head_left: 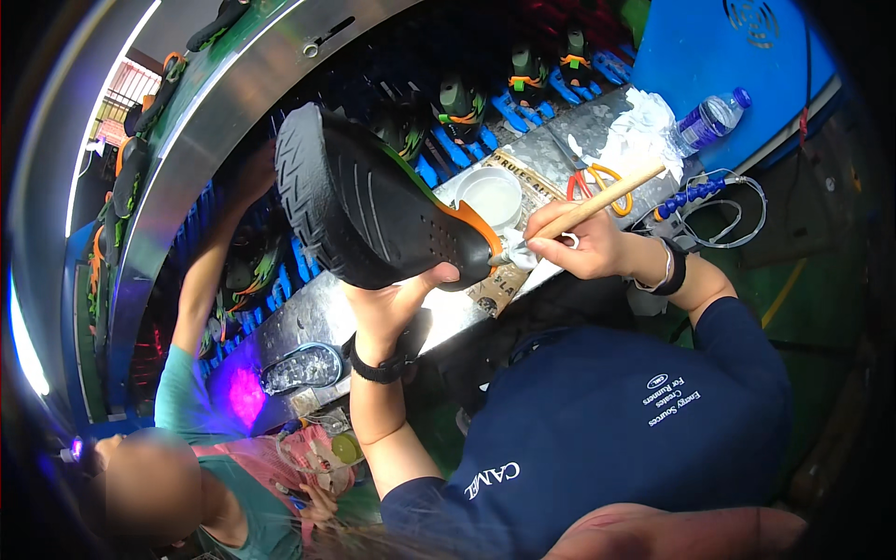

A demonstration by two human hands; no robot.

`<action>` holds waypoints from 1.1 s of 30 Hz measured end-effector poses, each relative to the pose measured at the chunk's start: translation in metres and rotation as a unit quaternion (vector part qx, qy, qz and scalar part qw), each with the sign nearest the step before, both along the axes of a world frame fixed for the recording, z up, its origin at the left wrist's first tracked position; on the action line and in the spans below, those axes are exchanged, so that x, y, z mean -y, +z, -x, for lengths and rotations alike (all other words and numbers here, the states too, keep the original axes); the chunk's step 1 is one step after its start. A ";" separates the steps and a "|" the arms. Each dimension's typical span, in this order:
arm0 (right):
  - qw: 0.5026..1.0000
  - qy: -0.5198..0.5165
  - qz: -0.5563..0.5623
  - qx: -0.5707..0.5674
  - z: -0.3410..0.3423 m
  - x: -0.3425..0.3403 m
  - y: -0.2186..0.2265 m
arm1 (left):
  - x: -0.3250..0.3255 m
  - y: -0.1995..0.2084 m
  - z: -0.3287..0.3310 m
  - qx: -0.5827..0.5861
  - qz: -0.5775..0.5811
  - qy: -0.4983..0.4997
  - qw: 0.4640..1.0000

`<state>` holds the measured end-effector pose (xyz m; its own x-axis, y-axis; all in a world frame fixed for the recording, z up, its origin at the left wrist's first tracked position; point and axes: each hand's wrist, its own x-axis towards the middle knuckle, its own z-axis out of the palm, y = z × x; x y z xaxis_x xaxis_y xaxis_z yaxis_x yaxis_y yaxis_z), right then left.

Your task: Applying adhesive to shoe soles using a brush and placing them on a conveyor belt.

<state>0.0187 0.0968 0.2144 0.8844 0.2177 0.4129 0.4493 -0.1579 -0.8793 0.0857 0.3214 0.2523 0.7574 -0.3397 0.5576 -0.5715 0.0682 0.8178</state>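
Note:
My left hand (397, 303) grips a black shoe (373, 201) from below, with the thumb on its near side. The shoe is tilted, its treaded sole facing left and orange and green trim along its upper edge. Between the fingers of my right hand (588, 245) is a brush (611, 194) with a pale wooden handle. The brush's tip is at the orange-trimmed end of the shoe; whether it touches cannot be made out. Behind the tip stands a white bowl (490, 198) holding whitish liquid, partly hidden by the shoe.
Scissors (611, 177) with orange handles, crumpled white tissue (644, 131) and a bottle (714, 121) lie right of the bowl. A blue coiled hose (691, 198) hangs nearby. Behind, several shoes (462, 101) sit on blue holders. At left, a co-worker in teal (187, 392) reaches toward the line.

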 end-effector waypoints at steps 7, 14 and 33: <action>0.997 0.012 -0.066 -0.027 0.006 -0.004 -0.001 | -0.001 -0.001 0.003 0.043 -0.002 0.016 0.999; 0.999 0.001 -0.008 -0.046 0.001 0.006 0.004 | -0.005 -0.008 -0.004 -0.068 0.013 -0.047 0.996; 0.999 0.012 -0.003 0.049 -0.007 -0.002 -0.001 | 0.009 -0.022 -0.011 -0.232 0.050 -0.135 0.962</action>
<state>0.0255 0.0989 0.2130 0.8344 0.2354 0.4983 0.5367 -0.1416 -0.8318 0.0971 0.3123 0.2306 0.8239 -0.5223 0.2201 -0.0960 0.2542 0.9624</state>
